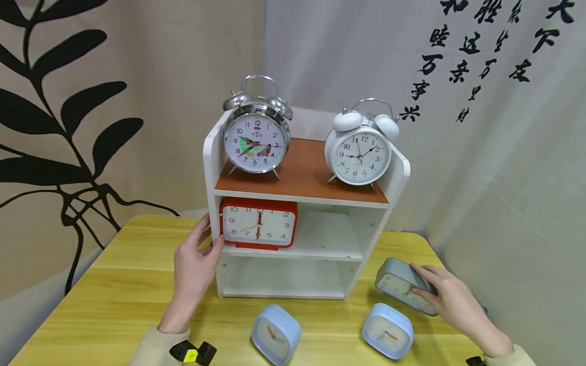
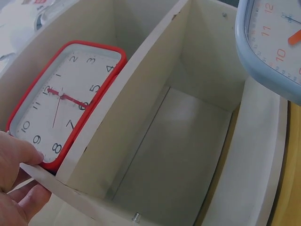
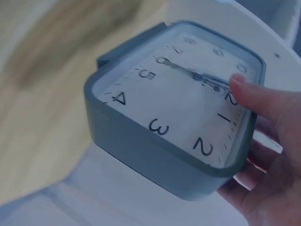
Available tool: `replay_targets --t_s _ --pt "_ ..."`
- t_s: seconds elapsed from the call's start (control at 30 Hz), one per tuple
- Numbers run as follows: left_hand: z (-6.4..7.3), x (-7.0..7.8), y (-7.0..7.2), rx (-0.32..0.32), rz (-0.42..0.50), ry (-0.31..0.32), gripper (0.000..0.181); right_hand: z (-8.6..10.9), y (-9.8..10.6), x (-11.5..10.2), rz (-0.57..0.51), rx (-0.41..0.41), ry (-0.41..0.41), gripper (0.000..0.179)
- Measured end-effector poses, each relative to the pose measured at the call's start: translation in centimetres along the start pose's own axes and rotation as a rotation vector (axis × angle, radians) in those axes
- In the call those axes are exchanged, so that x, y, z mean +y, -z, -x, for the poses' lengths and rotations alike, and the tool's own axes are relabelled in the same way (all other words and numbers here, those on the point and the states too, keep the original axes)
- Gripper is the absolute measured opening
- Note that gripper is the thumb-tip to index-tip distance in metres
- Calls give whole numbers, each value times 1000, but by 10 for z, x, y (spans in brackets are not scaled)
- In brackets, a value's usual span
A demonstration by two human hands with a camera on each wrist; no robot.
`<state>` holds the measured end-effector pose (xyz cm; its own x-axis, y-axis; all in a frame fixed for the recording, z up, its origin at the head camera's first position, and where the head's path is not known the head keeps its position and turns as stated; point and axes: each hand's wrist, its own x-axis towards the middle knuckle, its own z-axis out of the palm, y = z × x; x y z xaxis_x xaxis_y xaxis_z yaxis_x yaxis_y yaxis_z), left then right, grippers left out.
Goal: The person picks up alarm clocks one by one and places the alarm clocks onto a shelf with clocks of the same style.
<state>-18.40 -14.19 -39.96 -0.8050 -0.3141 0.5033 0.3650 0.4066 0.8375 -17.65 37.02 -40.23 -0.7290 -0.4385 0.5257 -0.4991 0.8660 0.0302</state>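
My left hand [image 1: 196,267] is at the left side of a small white shelf [image 1: 293,200]. Its thumb touches the lower left corner of a red rectangular clock [image 1: 258,223] on the middle level, and its fingers curl round the outer side panel. My right hand [image 1: 450,300] grips a grey-green rectangular alarm clock [image 1: 405,284], to the right of the shelf. In the right wrist view the thumb lies on the face of this tilted clock [image 3: 174,103], with fingers behind it. Whether that clock touches the table cannot be told.
On the shelf's brown top stand a silver twin-bell alarm clock [image 1: 256,137] and a white one [image 1: 359,155]. Two light-blue clocks, one on the left [image 1: 276,335] and one on the right [image 1: 388,331], sit on the wooden table [image 1: 119,284] before the shelf.
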Motion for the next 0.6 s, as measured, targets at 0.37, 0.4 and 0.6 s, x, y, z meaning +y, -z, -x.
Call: replay_targets --t_s 0.37,0.4,0.6 --pt "0 -1 1 0 1 -5 55 -13 42 -17 -22 135 158 49" --pt "0 -1 1 0 1 -6 55 -15 45 -21 -27 142 171 55" --pt "0 -1 1 -10 -4 -9 56 -24 63 -45 -52 183 250 63"
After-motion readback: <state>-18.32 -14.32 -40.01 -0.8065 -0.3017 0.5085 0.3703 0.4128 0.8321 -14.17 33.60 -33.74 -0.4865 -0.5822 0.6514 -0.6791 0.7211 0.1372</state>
